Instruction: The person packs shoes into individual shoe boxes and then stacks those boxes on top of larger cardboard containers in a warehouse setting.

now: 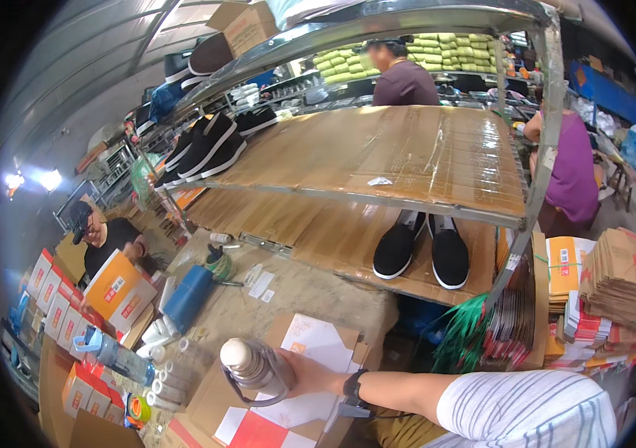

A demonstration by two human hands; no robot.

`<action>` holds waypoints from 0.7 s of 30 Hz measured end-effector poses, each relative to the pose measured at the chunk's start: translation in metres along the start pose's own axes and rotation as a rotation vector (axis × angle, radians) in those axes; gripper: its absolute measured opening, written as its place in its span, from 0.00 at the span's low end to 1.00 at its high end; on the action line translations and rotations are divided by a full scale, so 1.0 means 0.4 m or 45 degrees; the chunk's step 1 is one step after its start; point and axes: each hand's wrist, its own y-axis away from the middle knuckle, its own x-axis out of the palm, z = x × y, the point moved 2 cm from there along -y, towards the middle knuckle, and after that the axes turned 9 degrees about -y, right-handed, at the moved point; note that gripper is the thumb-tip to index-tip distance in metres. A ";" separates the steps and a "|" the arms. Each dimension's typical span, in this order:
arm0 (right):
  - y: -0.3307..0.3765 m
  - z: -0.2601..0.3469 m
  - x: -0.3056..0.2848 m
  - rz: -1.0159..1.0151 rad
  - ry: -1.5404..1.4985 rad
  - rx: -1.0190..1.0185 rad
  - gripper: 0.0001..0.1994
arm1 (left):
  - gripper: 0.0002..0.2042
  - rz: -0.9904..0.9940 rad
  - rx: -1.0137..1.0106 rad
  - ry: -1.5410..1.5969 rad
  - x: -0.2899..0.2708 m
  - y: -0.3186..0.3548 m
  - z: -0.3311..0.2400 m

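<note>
**Hand closed on a flask over an open shoe box**

The right hand (310, 371) reaches in from the lower right, a dark watch on its wrist and a striped sleeve behind, and its fingers are wrapped around the body of a beige flask (254, 367). The flask lies tilted, its rounded cap pointing to the upper left, and a dark carrying strap loops below it. The left hand does not show in the view.

Under the flask sits an open cardboard shoe box (348, 337) lined with white tissue paper (316, 340). The box rests on the worktable (310, 295), which is covered in a dusty grey sheet. To the left lie a clear water bottle with a blue cap (113, 353) and a row of white tape rolls (165, 373). A blue cylinder (187, 297) lies further up the table.

Beyond the table stands a metal rack with cardboard-lined shelves (407, 153). A pair of black slip-on shoes (422, 250) sits on its lower shelf, and more black shoes (206, 145) lean at the left end of the upper one. At the far left a person in a dark cap (101, 239) holds an orange and white box (113, 287).
</note>
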 end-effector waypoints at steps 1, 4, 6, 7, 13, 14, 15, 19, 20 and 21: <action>0.002 0.005 -0.004 -0.016 0.005 -0.001 0.55 | 0.48 -0.036 0.000 -0.024 0.007 -0.004 -0.010; 0.000 0.021 -0.004 -0.008 0.027 0.056 0.54 | 0.37 0.012 0.098 -0.043 0.002 -0.013 0.010; -0.006 0.040 -0.002 -0.025 -0.079 0.095 0.48 | 0.37 0.040 0.106 -0.032 0.010 -0.043 0.045; -0.007 0.056 -0.006 0.000 -0.074 0.126 0.48 | 0.37 0.054 0.111 -0.029 0.012 -0.048 0.047; 0.010 0.048 -0.028 -0.063 -0.038 0.073 0.49 | 0.37 0.186 0.161 0.043 0.058 -0.101 0.057; 0.013 0.057 -0.025 -0.088 -0.021 0.072 0.49 | 0.37 0.211 0.172 0.062 0.070 -0.111 0.060; 0.010 0.078 -0.011 -0.057 0.000 0.096 0.49 | 0.37 0.218 0.180 0.077 0.082 -0.120 0.068; 0.009 0.057 -0.009 0.014 -0.016 0.014 0.54 | 0.38 0.305 0.224 0.139 0.129 -0.162 0.079; 0.013 0.046 -0.011 -0.002 -0.007 0.012 0.54 | 0.38 0.323 0.232 0.148 0.137 -0.171 0.081; 0.018 0.037 -0.013 -0.021 -0.003 0.008 0.54 | 0.38 0.337 0.238 0.153 0.142 -0.178 0.082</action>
